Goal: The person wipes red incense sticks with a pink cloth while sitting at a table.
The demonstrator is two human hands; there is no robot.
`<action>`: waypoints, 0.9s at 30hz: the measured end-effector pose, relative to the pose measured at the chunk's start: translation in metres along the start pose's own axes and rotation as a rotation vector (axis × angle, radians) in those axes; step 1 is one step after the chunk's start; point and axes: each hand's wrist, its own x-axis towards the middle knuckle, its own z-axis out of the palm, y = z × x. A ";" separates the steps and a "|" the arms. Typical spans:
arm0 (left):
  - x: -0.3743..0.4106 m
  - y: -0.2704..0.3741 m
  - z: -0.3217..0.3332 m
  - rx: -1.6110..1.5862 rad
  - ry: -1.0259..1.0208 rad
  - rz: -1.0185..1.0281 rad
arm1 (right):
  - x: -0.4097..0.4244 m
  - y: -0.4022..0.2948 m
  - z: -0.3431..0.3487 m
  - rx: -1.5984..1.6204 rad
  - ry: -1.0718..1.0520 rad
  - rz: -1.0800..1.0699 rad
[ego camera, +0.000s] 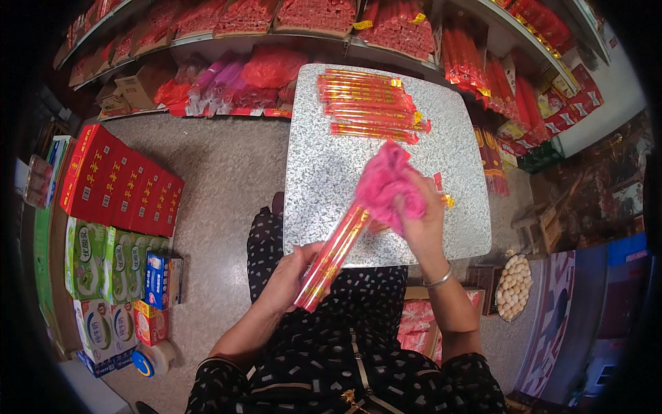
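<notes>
My left hand (294, 277) grips the lower end of a red and gold wrapped packet of sticks (333, 253), tilted up and away from me. In my right hand (426, 217) is a bunched pink cloth (385, 186), pressed around the packet's upper end and hiding it. Both hands are over the near part of a speckled grey-white table (320, 191). Toward the far side of the tabletop lies a row of several similar red and gold packets (370, 103). Another packet's red and yellow end (448, 200) shows beyond my right hand, mostly hidden.
Shelves with red packets (315, 18) curve behind the table. Red drink cartons (124, 181) and green boxes (85, 256) are stacked on the left floor. An open cardboard box of red packets (416, 321) sits below my right forearm, near a basket of eggs (513, 287).
</notes>
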 end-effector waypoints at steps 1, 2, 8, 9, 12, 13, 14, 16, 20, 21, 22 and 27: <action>0.000 -0.001 0.001 -0.013 -0.004 -0.007 | -0.002 0.000 0.000 -0.030 -0.004 -0.044; 0.001 -0.001 0.000 -0.026 0.006 -0.006 | -0.006 -0.005 0.002 -0.058 -0.009 -0.088; 0.012 0.002 -0.004 0.004 0.115 0.085 | -0.080 -0.043 0.022 0.180 -0.644 -0.256; 0.013 0.001 -0.004 -0.008 0.130 0.085 | -0.082 -0.044 0.023 0.167 -0.692 -0.257; 0.008 -0.001 -0.017 -0.026 -0.045 0.012 | -0.043 -0.019 0.013 0.110 -0.319 -0.248; 0.007 -0.001 -0.016 -0.002 -0.065 0.037 | -0.024 -0.006 0.002 0.022 -0.206 -0.159; 0.009 0.000 -0.011 0.023 -0.101 0.062 | -0.013 0.006 -0.005 0.039 0.000 -0.054; 0.004 0.000 -0.006 -0.024 -0.084 0.068 | 0.005 0.021 -0.014 0.383 0.223 0.018; -0.001 0.011 -0.005 -0.078 -0.130 0.080 | -0.003 0.026 -0.029 0.921 0.436 0.389; 0.001 0.013 -0.004 -0.024 -0.148 0.112 | -0.009 0.033 -0.027 1.015 0.429 0.475; 0.003 0.016 -0.002 0.036 -0.163 0.143 | -0.014 0.039 -0.020 1.113 0.422 0.562; 0.008 0.028 0.010 0.515 -0.148 0.322 | -0.014 0.004 0.009 1.374 0.273 0.758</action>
